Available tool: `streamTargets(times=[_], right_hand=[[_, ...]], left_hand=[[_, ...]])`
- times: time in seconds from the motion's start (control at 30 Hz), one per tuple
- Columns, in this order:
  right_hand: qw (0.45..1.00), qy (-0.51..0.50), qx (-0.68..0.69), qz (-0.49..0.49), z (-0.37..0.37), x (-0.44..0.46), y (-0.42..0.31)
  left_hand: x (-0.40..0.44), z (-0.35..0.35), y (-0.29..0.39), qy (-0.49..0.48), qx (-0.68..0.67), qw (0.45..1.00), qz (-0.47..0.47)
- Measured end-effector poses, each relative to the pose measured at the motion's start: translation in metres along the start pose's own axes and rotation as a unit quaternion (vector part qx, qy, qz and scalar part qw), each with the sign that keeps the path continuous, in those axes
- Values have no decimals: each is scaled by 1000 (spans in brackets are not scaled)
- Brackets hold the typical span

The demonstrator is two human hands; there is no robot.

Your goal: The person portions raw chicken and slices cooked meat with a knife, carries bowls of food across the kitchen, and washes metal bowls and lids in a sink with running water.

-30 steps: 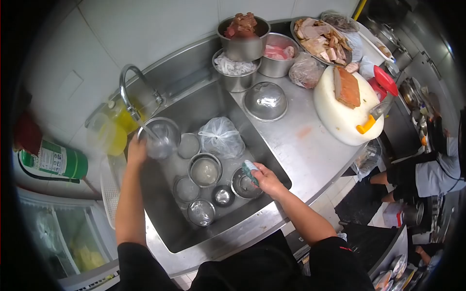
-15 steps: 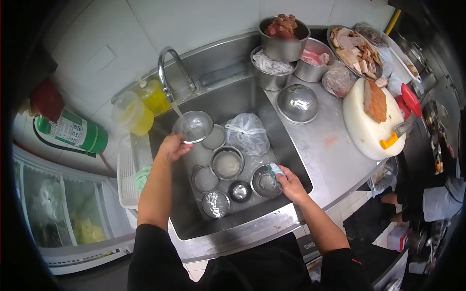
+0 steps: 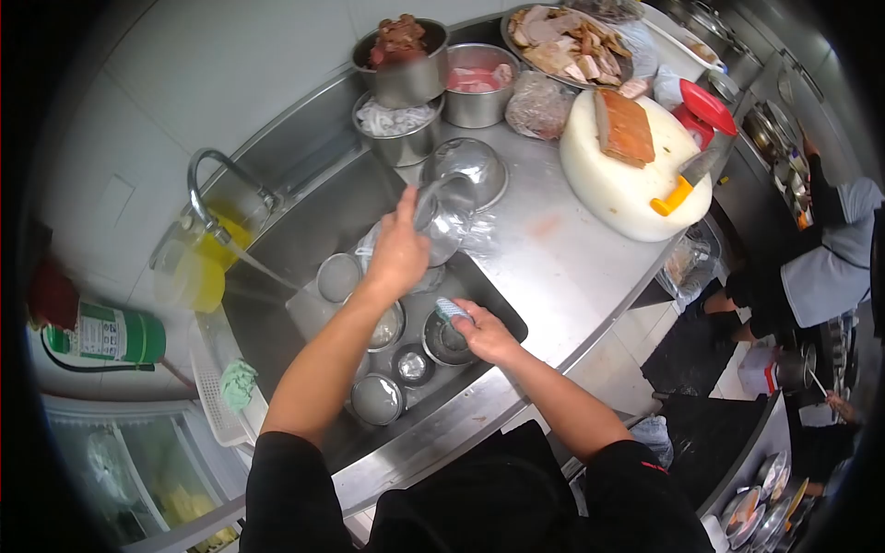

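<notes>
My left hand [image 3: 398, 253] is closed on a metal bowl [image 3: 445, 221], blurred by motion, at the sink's right edge. Just beyond it, a shiny bowl [image 3: 472, 164] lies upside down on the counter. My right hand [image 3: 490, 337] grips a pale blue-green scrubbing sponge [image 3: 452, 311] over a round metal bowl [image 3: 441, 348] in the sink [image 3: 277, 235]. Several more round metal containers stand around there, including a small dark one [image 3: 412, 365] and one with cloudy water [image 3: 377, 399]. My left arm partly hides others. A plastic bag shows behind my left hand.
Water runs from the tap [image 3: 205, 184]. Stacked pots [image 3: 401, 78] of meat and a meat platter [image 3: 567, 46] stand behind. A knife [image 3: 684, 184] with a yellow handle and a meat slab rest on the white chopping block [image 3: 590, 184]. Another person [image 3: 834, 263] is at right.
My left hand has carried the bowl from under the tap rightwards to the counter side. My right hand keeps the sponge at the bowl in the sink. The view has swung right.
</notes>
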State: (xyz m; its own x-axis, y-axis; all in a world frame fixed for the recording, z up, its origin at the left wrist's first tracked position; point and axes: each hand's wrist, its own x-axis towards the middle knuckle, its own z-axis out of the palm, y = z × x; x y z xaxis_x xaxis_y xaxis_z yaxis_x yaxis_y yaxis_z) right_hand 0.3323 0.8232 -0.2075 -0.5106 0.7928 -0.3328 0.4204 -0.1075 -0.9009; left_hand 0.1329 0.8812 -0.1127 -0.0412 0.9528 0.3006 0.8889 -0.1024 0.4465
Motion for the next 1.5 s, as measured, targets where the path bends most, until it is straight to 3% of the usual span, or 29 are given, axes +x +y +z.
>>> streamTargets(times=[0.13,0.23,0.27,0.37,0.47,0.53,0.6,0.7,0.77,0.8,0.9,0.97,1.0,1.03,1.07,1.1,1.17,1.23,1.27,1.3,1.37,1.43,1.47,1.5], right_hand=[[1000,10,14,1,-2,-1,1],[1000,6,8,17,-8,-3,-1],[1000,2,0,19,-9,-2,0],[999,-3,-41,30,1,7,15],[999,3,11,53,0,8,13],[994,32,77,77,5,18,26],[979,18,156,133,0,16,11],[959,42,239,145,3,19,11],[955,37,241,167,2,17,0],[955,31,240,172,1,15,-9],[955,15,242,168,3,24,-16],[973,57,204,96,20,48,-22],[995,94,45,5,32,63,-28],[981,134,-112,-88,43,79,-35],[981,102,-108,-125,55,91,-63],[950,122,-195,-212,72,109,-80],[841,168,-362,-366,113,145,-102],[863,119,-394,-294,169,159,-109],[871,93,-409,-254,197,168,-107],[916,-37,-357,-180,220,190,-95],[876,-352,-295,-149,216,214,-100],[836,-379,-355,-175,196,182,-132],[760,-289,-532,-237,191,176,-137],[789,-206,-522,-250,197,176,-133]], left_hand=[[7,-7,59,-78,8,997,8],[-2,10,63,-130,127,978,104],[-7,23,58,-127,166,961,181],[-18,42,52,-78,148,928,331],[-23,38,19,-86,68,971,211],[-37,48,-29,-213,23,975,-52],[-72,96,-85,-412,101,894,-144],[-133,156,-112,-490,43,842,-223],[-161,192,-113,-342,30,878,-333],[-160,191,-111,-289,5,900,-325],[-128,140,-108,-348,9,928,-131],[-124,87,-127,-183,-10,962,-203],[-123,63,-139,-97,-17,968,-231],[-122,40,-149,-72,-192,927,-314],[-123,18,-159,-44,-360,851,-379],[-123,1,-168,-16,-516,743,-425],[-132,-12,-167,43,-574,689,-440],[-135,-18,-157,115,-610,643,-448],[-135,-17,-168,105,-585,669,-446],[-138,-26,-176,130,-572,658,-472],[-143,-45,-196,181,-547,630,-522],[-158,-55,-203,147,-540,665,-495],[-168,-58,-204,128,-534,682,-483],[-176,-58,-202,108,-527,700,-469]])
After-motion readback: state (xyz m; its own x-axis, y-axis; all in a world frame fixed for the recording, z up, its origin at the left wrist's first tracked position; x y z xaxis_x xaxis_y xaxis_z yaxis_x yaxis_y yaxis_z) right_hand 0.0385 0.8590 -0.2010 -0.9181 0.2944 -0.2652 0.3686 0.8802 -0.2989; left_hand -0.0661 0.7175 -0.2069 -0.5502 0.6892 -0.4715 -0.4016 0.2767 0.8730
